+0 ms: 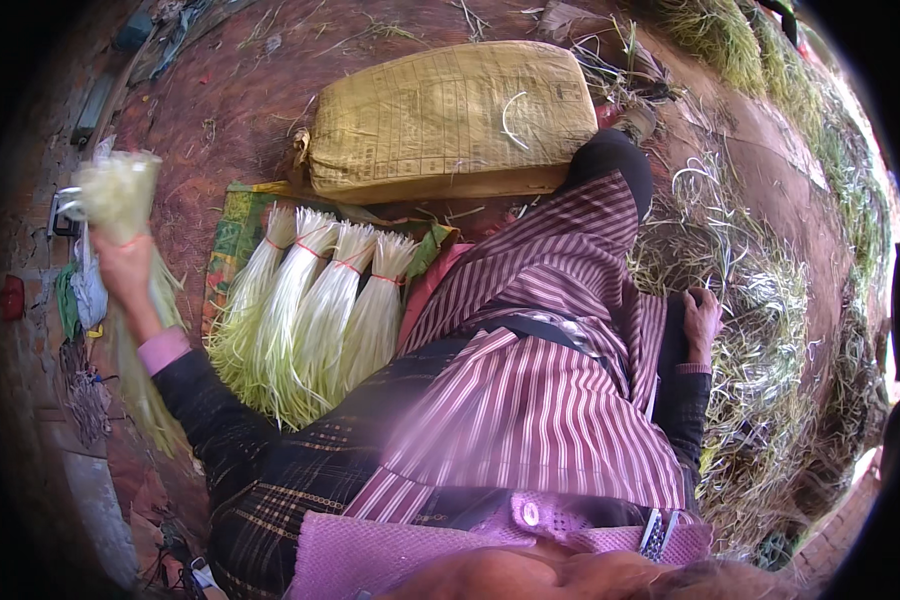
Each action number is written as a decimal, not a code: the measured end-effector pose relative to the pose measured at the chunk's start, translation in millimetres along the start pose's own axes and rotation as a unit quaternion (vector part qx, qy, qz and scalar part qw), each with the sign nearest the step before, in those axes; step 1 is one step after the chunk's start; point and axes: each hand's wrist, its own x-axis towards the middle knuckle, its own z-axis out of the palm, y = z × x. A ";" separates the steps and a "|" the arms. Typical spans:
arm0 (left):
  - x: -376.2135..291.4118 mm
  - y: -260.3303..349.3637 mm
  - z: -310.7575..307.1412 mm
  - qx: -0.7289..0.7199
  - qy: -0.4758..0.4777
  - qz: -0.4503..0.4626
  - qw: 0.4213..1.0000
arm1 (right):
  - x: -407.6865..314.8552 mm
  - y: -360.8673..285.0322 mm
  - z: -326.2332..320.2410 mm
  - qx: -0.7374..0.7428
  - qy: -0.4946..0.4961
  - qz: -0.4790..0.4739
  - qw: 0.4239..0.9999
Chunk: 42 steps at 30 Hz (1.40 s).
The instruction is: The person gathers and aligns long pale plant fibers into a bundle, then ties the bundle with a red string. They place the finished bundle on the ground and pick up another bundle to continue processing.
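My left hand grips a tied bundle of pale yellow-green leafy stalks at the left, its cut white ends up and its leaves hanging down past my wrist; it is slightly blurred. To its right, several similar bundles lie side by side on a green and red printed sheet, each bound with a red tie near the white ends. My right hand rests beside my right leg at the edge of the loose stalks, its fingers curled down; whether it grips anything cannot be told.
A long, yellow, wrapped block with printing lies ahead on the reddish ground mat. Loose leaves and stalks are heaped along the right. Bags, a bunch of thin ties and a red object are at the far left.
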 end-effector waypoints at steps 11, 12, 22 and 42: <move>-247.2 37.7 255.9 0.006 -0.473 -0.208 0.856 | -7.9 1.3 -19.8 -0.038 0.014 0.009 0.999; -243.1 38.9 257.2 0.004 -0.499 -0.216 0.839 | -10.2 -0.9 -22.3 -0.041 0.016 0.018 0.999; -236.1 55.1 259.8 0.095 -0.514 -0.187 0.832 | -16.2 -12.2 -28.1 -0.048 0.021 0.011 0.999; -284.7 79.8 189.8 -0.008 -0.337 -0.062 0.939 | -7.4 2.2 -15.1 -0.025 0.021 -0.020 0.999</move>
